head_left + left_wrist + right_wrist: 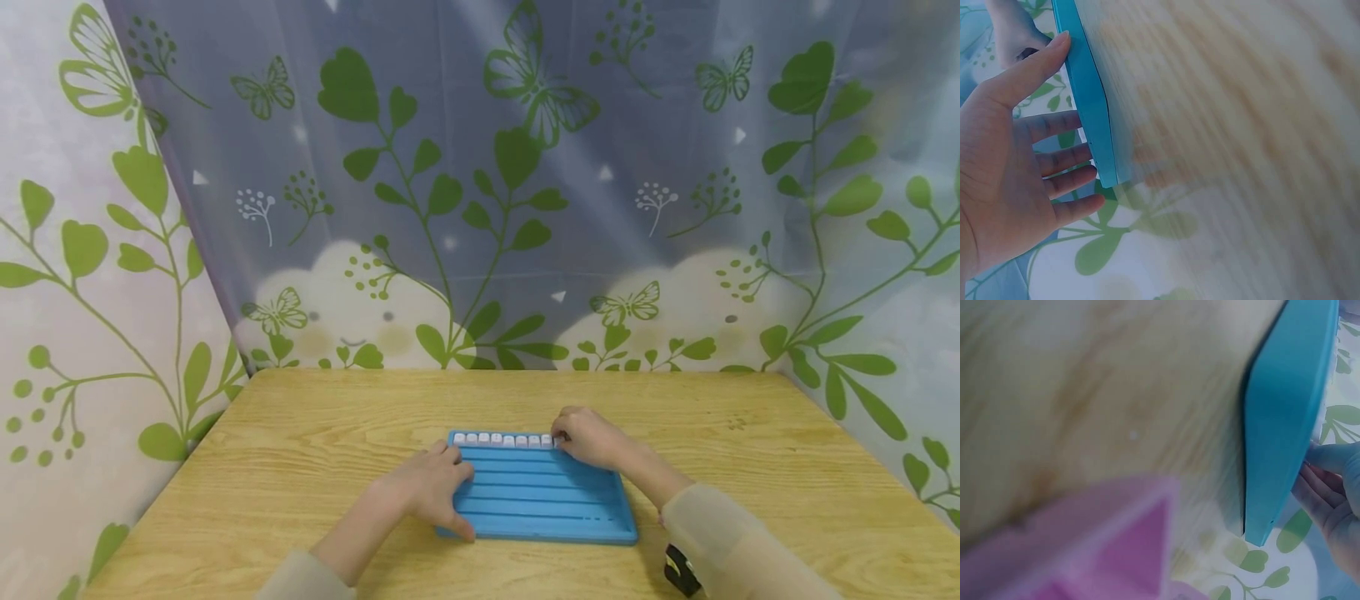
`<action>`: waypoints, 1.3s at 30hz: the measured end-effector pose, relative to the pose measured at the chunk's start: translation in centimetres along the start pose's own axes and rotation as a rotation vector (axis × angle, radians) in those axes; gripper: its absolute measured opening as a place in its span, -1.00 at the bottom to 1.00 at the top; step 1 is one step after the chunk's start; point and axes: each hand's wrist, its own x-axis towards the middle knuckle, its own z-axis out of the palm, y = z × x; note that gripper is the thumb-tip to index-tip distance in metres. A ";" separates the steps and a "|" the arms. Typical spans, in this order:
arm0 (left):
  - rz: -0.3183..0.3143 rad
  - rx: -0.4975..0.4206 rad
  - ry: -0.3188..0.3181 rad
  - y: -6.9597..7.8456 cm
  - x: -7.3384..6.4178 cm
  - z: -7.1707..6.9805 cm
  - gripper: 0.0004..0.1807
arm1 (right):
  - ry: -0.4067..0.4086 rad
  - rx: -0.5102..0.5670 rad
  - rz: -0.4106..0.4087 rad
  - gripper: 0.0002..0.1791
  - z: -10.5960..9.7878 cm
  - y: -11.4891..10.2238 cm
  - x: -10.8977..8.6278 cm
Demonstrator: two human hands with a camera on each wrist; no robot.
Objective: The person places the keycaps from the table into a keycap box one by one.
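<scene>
A shallow blue tray with ridged rows lies on the table. Along its far edge runs a row of small white key-like blocks. My left hand spreads over the tray's left side, thumb at the near left corner. In the left wrist view its fingers are nearly straight, with the thumb on the tray's rim. At the right end of the row, my right hand pinches a white block, mostly hidden by its fingers. In the right wrist view that hand is behind the tray's side wall.
The wood-grain table reaches back to a curtain printed with leaves and butterflies. A blurred pink object with raised walls is close to the right wrist camera. Beside the right sleeve shows a small black object.
</scene>
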 end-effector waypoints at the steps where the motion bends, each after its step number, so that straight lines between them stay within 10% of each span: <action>1: 0.000 0.000 0.000 0.0 0.0 0.0 -0.16 | 0.000 0.001 0.003 -0.88 0.0 0.0 0.0; 24: 0.001 -0.014 -0.006 0.0 0.0 0.0 -0.17 | 0.006 0.034 0.015 -0.80 0.1 0.4 -0.1; 39: 0.005 0.003 0.012 0.1 0.1 0.1 -0.16 | 0.037 0.079 0.123 -0.73 -5.0 3.6 -4.2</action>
